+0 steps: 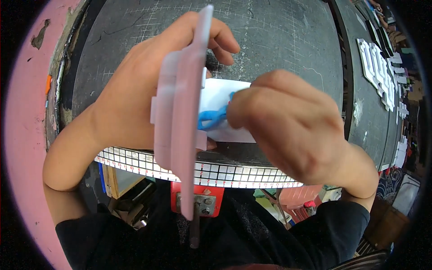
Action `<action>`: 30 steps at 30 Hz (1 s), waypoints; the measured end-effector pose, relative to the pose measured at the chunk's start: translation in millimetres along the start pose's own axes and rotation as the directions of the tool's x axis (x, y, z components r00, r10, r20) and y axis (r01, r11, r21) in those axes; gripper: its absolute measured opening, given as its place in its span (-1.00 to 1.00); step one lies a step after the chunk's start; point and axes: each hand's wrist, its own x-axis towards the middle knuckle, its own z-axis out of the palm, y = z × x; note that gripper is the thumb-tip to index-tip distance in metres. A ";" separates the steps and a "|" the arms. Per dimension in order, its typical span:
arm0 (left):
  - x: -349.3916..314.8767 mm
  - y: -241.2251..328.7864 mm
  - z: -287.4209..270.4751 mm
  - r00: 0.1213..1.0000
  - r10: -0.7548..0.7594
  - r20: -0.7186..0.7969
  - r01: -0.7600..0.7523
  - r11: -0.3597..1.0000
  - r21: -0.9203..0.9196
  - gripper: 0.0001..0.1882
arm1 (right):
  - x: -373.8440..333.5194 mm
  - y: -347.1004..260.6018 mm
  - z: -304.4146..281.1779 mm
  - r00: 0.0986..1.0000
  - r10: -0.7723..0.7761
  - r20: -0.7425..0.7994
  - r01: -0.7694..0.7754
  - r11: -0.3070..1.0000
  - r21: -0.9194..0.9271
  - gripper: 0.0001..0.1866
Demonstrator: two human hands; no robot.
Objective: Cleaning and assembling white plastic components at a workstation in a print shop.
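My left hand is wrapped round a frosted, translucent plastic piece, which stands nearly edge-on to me. Its upper fingers curl past the far edge, and a fingertip shows below. On the right, a white flat part reaches out from behind the plastic; whether the two are joined I cannot tell. My right hand is closed, slightly blurred, in front of the white part. From its fingers comes a blue looped thing, like a tool's handle, lying against the white part. The rest of it is hidden by the fingers.
Under my hands is a dark, scratched bench top with grid lines. A white ruled strip runs along its near edge, above a red bracket. White plastic parts lie at right; a pink wall rises at left.
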 end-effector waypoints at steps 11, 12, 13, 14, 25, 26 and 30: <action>-1.4 0.3 -8.0 0.989 -0.141 0.036 0.138 0.988 0.065 0.18 | -1.2 2.1 0.5 0.998 0.065 0.022 -0.062 0.994 -0.093 -0.73; -0.3 -2.7 -9.3 0.998 -0.021 0.057 0.016 0.996 0.093 0.19 | 1.3 8.3 0.4 0.999 0.045 -0.017 -0.047 0.992 -0.118 -0.73; -0.3 -5.9 -10.8 0.997 -0.008 0.077 -0.001 0.993 0.119 0.21 | 2.3 15.9 -1.6 0.987 0.152 -0.060 -0.153 0.988 -0.020 -0.73; -0.5 -8.0 -11.5 0.995 0.005 0.097 -0.019 0.989 0.146 0.22 | 6.7 23.3 -0.4 0.962 0.237 -0.133 -0.223 0.969 0.108 -0.72; -3.3 -14.6 -11.5 0.998 0.018 0.055 -0.027 0.987 0.162 0.30 | -2.7 52.0 -26.4 0.768 0.630 -0.115 -0.410 0.621 0.668 -0.80; -2.5 -14.9 -12.6 0.997 0.025 0.070 -0.035 0.989 0.142 0.30 | -3.5 54.5 -24.9 0.776 0.614 -0.145 -0.401 0.657 0.638 -0.81; -0.1 -16.2 -14.8 0.990 0.069 0.122 -0.083 0.990 0.112 0.28 | -7.8 58.1 -25.7 0.857 0.427 -0.287 -0.430 0.901 0.057 -0.79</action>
